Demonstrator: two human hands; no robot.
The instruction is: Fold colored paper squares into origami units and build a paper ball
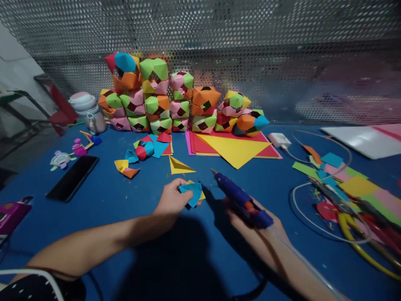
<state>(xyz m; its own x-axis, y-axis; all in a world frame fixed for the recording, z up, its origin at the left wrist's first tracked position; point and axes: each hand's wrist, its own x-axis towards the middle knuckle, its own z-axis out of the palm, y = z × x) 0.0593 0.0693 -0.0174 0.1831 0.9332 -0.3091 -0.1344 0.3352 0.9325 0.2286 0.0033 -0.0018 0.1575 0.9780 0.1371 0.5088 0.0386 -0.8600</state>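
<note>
My left hand [173, 195] pinches a small folded paper piece [193, 193], blue on top with yellow showing at its edges. In my right hand [250, 230] is a dark blue glue gun [239, 196], its nozzle pointing up and left, apart from the paper. A yellow folded paper triangle [181, 166] lies just beyond my left hand. Farther left are an orange and yellow folded piece [127, 168] and a red and blue joined paper piece [145, 149].
Stacked paper balls [156, 106] line the mesh panel. Paper sheets [238, 150] lie before them. Left are a phone [73, 179], a jar [89, 110] and a turtle trinket [62, 160]. Right are a white charger [279, 140] with a looping cable, paper scraps [360, 186] and yellow-handled scissors [346, 234].
</note>
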